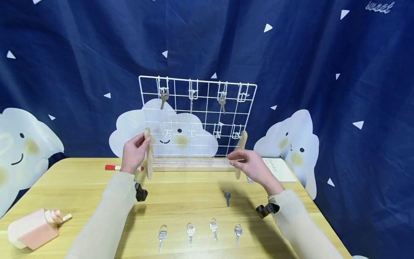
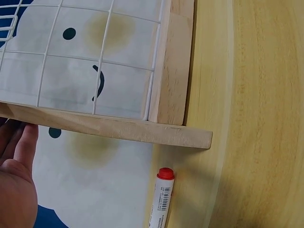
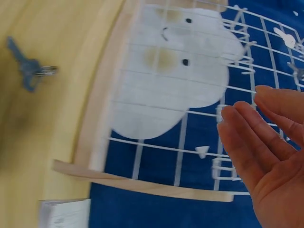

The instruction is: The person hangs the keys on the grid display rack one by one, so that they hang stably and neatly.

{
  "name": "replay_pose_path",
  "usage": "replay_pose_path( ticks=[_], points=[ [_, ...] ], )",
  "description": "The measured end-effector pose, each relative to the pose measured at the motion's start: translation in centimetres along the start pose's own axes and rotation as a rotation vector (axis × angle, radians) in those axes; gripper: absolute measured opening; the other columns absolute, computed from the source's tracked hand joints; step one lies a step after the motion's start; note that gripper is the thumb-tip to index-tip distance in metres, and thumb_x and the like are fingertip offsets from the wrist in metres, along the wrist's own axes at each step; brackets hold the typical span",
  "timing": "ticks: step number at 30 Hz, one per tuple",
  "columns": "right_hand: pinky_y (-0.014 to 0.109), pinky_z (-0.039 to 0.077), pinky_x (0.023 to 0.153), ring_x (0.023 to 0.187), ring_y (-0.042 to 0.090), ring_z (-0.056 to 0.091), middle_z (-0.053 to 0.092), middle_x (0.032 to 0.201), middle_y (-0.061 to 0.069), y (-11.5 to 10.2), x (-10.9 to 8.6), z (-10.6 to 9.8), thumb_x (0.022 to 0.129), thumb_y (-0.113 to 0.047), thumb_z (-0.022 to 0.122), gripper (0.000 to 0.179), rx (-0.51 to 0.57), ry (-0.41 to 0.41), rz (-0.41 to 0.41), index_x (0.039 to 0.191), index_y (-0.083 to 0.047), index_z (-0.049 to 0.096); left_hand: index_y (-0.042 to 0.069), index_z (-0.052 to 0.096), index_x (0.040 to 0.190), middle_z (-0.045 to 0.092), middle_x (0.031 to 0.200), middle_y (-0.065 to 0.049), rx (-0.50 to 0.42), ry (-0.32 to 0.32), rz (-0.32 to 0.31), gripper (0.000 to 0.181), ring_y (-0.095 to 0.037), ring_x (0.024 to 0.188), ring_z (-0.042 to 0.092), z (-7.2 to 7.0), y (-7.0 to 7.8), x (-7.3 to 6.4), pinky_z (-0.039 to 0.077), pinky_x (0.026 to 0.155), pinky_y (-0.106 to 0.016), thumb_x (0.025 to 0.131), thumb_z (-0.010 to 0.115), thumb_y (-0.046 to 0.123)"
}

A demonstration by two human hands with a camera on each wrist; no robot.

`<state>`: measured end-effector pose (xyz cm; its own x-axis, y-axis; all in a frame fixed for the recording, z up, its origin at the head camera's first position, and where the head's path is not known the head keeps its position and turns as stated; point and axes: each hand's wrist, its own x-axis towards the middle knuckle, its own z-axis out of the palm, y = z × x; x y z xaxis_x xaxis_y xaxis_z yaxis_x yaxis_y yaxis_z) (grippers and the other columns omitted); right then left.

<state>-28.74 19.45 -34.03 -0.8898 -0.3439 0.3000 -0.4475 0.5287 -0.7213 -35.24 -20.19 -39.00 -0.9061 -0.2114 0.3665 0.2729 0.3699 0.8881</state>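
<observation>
A white wire grid rack (image 1: 200, 117) stands upright in a wooden stand (image 1: 194, 167). My left hand (image 1: 134, 153) grips the stand's left post, its fingertips at the wood's edge in the left wrist view. Near the right post my right hand (image 1: 250, 163) is raised with fingers loosely extended and nothing in them. Hooks run in two rows along the grid. From the upper row hang a brass-coloured key (image 1: 164, 99), a second key (image 1: 192, 99) seen edge-on and a third key (image 1: 222, 104); the upper right hook (image 1: 243, 96) carries no key.
A loose key (image 1: 227, 197) lies in front of the rack, and several silver keys (image 1: 191, 232) form a row nearer me. A red-capped marker (image 1: 113, 167) lies behind my left wrist. At left lies a pink bottle (image 1: 38, 230); a booklet (image 1: 279, 171) is at back right.
</observation>
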Motion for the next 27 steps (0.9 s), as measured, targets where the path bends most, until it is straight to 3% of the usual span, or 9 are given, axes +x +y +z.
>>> replay_pose_path(
  ticks=[6,12,27],
  points=[
    [0.032,0.058,0.078,0.096,0.029,0.068,0.068,0.110,0.018,2.5,-1.4,1.5,0.090,-0.001,0.069,0.022,0.032,-0.053,0.031,0.112,0.003,0.069,-0.001,0.055,0.138,0.058,0.133,-0.019,-0.005,0.007,-0.043,0.050,-0.029,0.122,0.055,-0.2,0.3,-0.1,0.045,0.102,-0.041,0.100,0.060,0.031],
    [0.032,0.057,0.085,0.102,0.035,0.065,0.067,0.111,0.017,4.3,-2.4,2.9,0.089,0.000,0.069,0.023,0.033,-0.107,0.053,0.112,0.004,0.068,-0.001,0.059,0.134,0.061,0.129,-0.018,-0.015,0.022,-0.044,0.047,-0.027,0.119,0.057,-0.2,0.1,0.0,0.047,0.100,-0.039,0.099,0.062,0.031],
    [0.043,0.056,0.087,0.101,0.034,0.065,0.067,0.108,0.016,6.8,-3.6,5.2,0.085,0.007,0.068,0.024,-0.092,-0.218,0.051,0.109,0.006,0.068,0.000,0.056,0.138,0.058,0.134,-0.018,-0.016,0.019,-0.090,0.049,-0.028,0.122,0.055,0.0,0.2,0.0,0.046,0.102,-0.038,0.099,0.061,0.029]
  ],
)
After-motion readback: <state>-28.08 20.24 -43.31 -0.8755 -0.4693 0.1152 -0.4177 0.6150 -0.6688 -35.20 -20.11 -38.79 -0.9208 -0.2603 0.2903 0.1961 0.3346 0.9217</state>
